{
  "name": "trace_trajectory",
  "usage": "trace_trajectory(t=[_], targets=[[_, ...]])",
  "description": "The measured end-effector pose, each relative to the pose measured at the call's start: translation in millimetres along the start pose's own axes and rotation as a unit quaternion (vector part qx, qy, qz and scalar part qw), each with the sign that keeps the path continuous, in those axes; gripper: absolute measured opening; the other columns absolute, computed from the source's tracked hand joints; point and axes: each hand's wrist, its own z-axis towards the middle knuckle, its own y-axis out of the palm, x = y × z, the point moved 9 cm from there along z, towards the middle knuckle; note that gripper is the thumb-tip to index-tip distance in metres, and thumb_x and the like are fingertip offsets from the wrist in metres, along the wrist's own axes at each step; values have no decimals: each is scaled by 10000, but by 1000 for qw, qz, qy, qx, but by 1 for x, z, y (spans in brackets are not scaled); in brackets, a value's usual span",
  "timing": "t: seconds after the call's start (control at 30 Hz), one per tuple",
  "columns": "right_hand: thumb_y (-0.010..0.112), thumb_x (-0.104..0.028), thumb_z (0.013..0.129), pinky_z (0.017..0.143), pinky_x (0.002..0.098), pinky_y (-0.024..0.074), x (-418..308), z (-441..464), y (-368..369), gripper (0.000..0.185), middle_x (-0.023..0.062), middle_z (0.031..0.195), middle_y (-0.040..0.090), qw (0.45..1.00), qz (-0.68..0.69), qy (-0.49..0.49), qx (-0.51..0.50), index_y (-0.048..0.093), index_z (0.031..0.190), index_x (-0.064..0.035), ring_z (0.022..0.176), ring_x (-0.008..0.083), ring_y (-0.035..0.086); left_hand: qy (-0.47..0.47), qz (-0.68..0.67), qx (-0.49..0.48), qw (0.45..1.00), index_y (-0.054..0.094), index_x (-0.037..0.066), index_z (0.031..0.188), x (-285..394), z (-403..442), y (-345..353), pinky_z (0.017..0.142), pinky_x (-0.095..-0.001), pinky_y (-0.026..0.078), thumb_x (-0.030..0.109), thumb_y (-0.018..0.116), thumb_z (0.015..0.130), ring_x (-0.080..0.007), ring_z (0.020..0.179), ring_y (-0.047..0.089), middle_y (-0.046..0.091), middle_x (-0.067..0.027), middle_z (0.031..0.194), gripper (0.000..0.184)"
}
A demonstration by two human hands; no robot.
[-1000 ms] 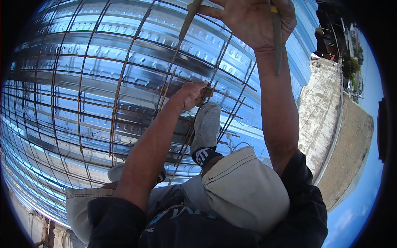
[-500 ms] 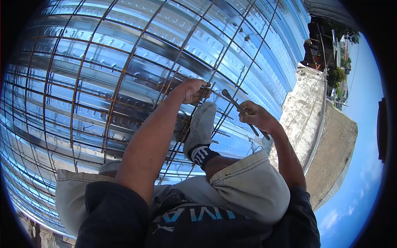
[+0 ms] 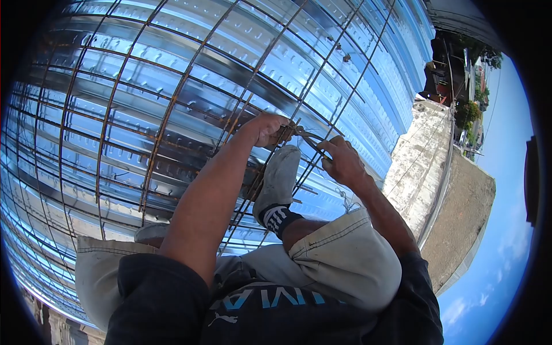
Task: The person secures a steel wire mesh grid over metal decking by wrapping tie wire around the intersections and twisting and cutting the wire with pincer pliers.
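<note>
My right hand is closed around the handles of a pair of pincers. The jaws of the pincers reach a crossing of thin rusty bars, right beside my left hand. My left hand is closed, its fingers curled round a rebar at that crossing. A thin tie wire seems to be at the jaws, too small to make out clearly. Just below both hands, my grey shoe is planted on the bars.
A rebar mesh lies over shiny corrugated metal decking. To the right, the decking's edge drops beside a weathered whitish wall and a brown roof. Loose wire curls near my right knee.
My right hand has moved up and left, bringing the pincers' jaws from a short distance away to the bar crossing at my left hand. My left hand has barely moved.
</note>
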Motion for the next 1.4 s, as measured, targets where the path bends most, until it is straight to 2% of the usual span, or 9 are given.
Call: trace_trajectory(t=[0.13,0.33,0.47,0.83,0.97,1.07,1.2,1.33,1.4], targets=[[653,-167,885,886,530,524,-13,3,-13,343,194,1171,540,996,-84,-6,-19,623,1225,-202,1099,395,601,5,-12,10,1000,641,33,1170,5,-18,9,870,-372,553,163,535,982,-215,910,691,715,-96,1003,252],[543,-256,999,702,484,580,-7,11,-11,279,197,901,646,977,-165,12,-133,557,1130,-10,863,386,703,6,-14,32,999,629,24,1172,5,-20,9,869,-382,557,176,534,994,-218,921,692,711,-105,1012,253],[522,-310,1027,580,367,588,-5,15,-6,335,119,717,647,907,179,142,-352,566,991,20,632,225,693,14,-9,36,999,625,18,1177,6,-21,8,859,-381,554,178,526,1000,-216,930,691,709,-108,1024,258],[666,-220,954,518,291,544,-6,-29,76,303,87,734,645,815,513,227,-149,525,1047,32,583,143,658,9,-18,19,1000,649,40,1143,2,-10,7,849,-374,535,190,524,994,-195,920,688,709,-85,994,245],[818,-235,821,535,278,541,-11,-26,44,485,97,788,677,917,323,176,-156,516,1090,32,622,147,682,-2,-23,26,999,665,51,1119,-3,-8,4,846,-381,535,197,545,982,-188,901,689,712,-75,972,233],[836,-220,798,525,260,540,-18,-23,27,494,81,787,670,849,395,222,-273,522,1088,27,586,136,665,8,-28,35,999,668,51,1111,2,-16,7,848,-378,534,195,556,977,-184,887,689,713,-72,972,226],[804,-262,815,469,251,503,10,-24,53,501,52,756,635,657,630,249,-330,543,1153,-2,545,131,633,-6,-12,50,999,668,50,1112,2,-7,0,848,-375,535,190,571,971,-183,878,686,712,-70,977,221],[743,-337,870,670,425,555,22,-11,4,579,141,854,670,969,180,96,-142,528,1258,35,737,267,692,2,-7,50,999,678,52,1108,-5,-6,1,824,-368,546,200,581,973,-186,865,685,715,-70,970,222],[632,-418,950,761,449,535,15,-18,-25,587,195,946,668,998,-46,-14,37,501,1291,41,869,311,683,-1,16,46,999,682,54,1106,-5,-2,-3,816,-361,549,206,580,977,-182,858,686,716,-70,961,224]])
